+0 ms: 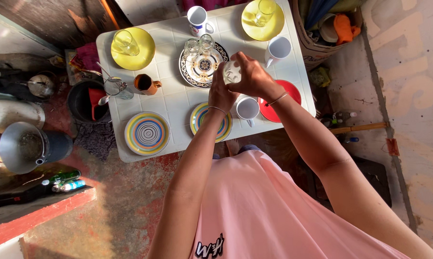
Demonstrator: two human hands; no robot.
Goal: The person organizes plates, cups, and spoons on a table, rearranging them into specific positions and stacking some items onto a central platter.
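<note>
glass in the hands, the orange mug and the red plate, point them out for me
clear glass (232, 72), head view, on the glass wall showing between the two hands
orange mug (144, 84), head view, on its body beside the handle
red plate (288, 93), head view, on the bare rim right of the wrist

One head-worn view — straight down, from well above, onto white table (178, 103) and floor.
</note>
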